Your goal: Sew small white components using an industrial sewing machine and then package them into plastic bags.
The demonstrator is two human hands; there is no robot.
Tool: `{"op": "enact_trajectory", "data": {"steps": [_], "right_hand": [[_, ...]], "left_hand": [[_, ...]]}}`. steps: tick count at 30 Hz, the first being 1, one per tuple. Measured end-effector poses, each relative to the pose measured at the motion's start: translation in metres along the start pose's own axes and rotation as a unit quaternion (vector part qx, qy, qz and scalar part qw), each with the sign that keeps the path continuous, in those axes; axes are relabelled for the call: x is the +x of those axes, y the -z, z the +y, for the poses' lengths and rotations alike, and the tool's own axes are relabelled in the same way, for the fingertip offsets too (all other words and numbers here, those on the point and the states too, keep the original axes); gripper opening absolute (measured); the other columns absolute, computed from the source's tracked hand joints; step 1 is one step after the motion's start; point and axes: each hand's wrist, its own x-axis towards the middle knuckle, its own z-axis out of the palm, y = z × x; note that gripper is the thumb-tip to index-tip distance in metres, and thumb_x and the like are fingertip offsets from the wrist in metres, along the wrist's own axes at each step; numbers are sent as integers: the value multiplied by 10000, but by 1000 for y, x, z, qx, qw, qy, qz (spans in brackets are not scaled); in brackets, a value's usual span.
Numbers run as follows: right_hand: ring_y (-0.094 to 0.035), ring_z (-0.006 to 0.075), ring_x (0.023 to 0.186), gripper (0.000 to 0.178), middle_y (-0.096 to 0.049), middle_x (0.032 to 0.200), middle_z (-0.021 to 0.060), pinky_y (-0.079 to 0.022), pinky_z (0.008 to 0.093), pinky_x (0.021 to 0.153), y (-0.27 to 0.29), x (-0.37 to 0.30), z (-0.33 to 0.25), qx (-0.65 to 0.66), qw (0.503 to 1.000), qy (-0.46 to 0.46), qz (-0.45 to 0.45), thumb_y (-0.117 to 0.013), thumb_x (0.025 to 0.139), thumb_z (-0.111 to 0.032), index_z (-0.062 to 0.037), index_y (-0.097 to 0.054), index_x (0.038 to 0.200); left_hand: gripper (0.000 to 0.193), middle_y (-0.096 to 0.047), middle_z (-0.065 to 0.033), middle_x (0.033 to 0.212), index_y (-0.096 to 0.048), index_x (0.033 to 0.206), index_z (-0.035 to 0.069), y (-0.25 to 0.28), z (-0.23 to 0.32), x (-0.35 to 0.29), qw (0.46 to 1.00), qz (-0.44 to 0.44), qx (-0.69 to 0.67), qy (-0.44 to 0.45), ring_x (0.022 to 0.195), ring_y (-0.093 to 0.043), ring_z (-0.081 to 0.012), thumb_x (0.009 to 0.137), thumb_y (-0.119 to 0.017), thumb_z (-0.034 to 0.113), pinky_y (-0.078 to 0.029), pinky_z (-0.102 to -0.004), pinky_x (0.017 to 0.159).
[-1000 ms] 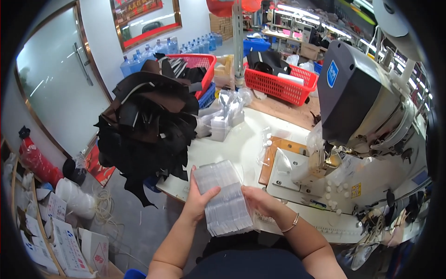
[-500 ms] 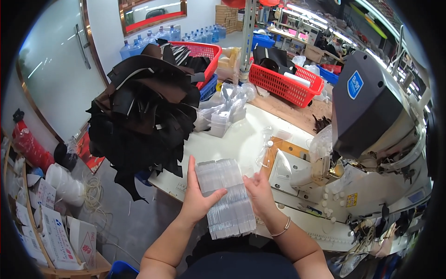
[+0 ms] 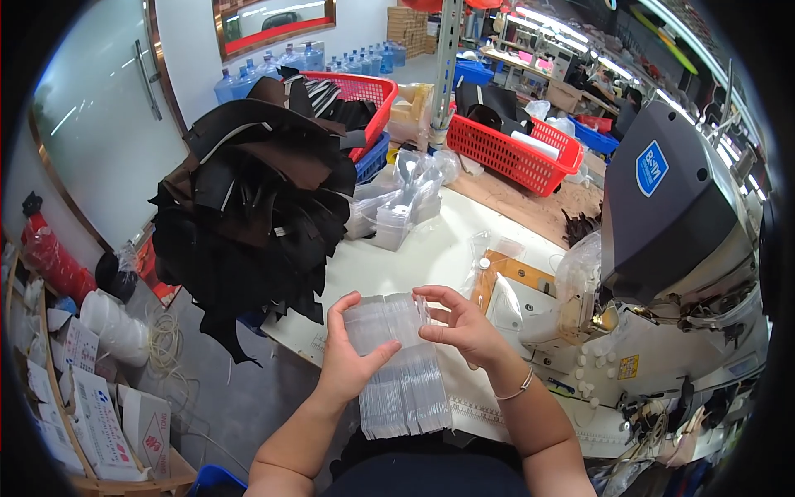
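Observation:
A thick stack of clear plastic pieces [image 3: 403, 389], with many thin edges side by side, is in front of my body at the table's near edge. My left hand [image 3: 348, 348] grips its left side, the fingers along the edge and the thumb over the top face. At the stack's far right corner, my right hand [image 3: 464, 327] has curved fingertips at the far edge and the thumb by the right edge. The corner lies between them. My right palm is turned toward the stack, and part of its fingers' contact is hard to see.
A sewing machine [image 3: 675, 211] stands at the right of the white table [image 3: 397, 269]. Dark cut pieces [image 3: 257, 190] are heaped at the left. Clear plastic packs [image 3: 397, 203] lie beyond the stack, near a red basket [image 3: 513, 153]. Small white discs [image 3: 592, 364] lie beside the machine.
My right hand has moved from the stack's right side up to its far right corner, and its fingers have spread. The stack has shifted slightly toward my body and left.

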Motion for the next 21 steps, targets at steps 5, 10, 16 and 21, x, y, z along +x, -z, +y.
{"op": "enact_trajectory", "data": {"steps": [5, 10, 16, 21], "right_hand": [[-449, 199, 1137, 641, -444, 1216, 57, -439, 329, 901, -3, -4, 5, 17, 998, 5, 62, -757, 702, -89, -79, -445, 1263], [-461, 279, 1132, 684, -367, 1213, 91, -458, 347, 879, -5, -7, 13, -74, 989, 20, 125, -773, 702, -194, -104, -426, 1285], [-514, 277, 1083, 697, -319, 1298, 179, -510, 282, 764, -13, -8, 9, -159, 957, 14, 241, -753, 726, -213, -5, -387, 1281], [-603, 199, 886, 542, -523, 1135, 166, -512, 265, 726, -13, -10, 3, -27, 983, -26, 182, -710, 774, -189, 45, -468, 1199]], "left_hand": [[780, -394, -164, 1203, -275, 1278, 43, 0, -8, 1, 1000, 8, -3, -7, 1082, -465, -246, 661, -750, 95, -429, -355, 889], [791, -381, -155, 1209, -279, 1283, 42, -1, -8, 0, 1000, 15, -1, -4, 1083, -459, -244, 655, -756, 101, -427, -351, 889], [793, -382, -153, 1206, -288, 1282, 44, -1, -10, -1, 1000, 19, 0, -8, 1073, -461, -246, 649, -762, 102, -427, -351, 885], [802, -381, -157, 1207, -282, 1285, 43, -2, -7, 0, 1000, 17, 3, -11, 1074, -460, -254, 646, -762, 105, -422, -363, 892]]}}
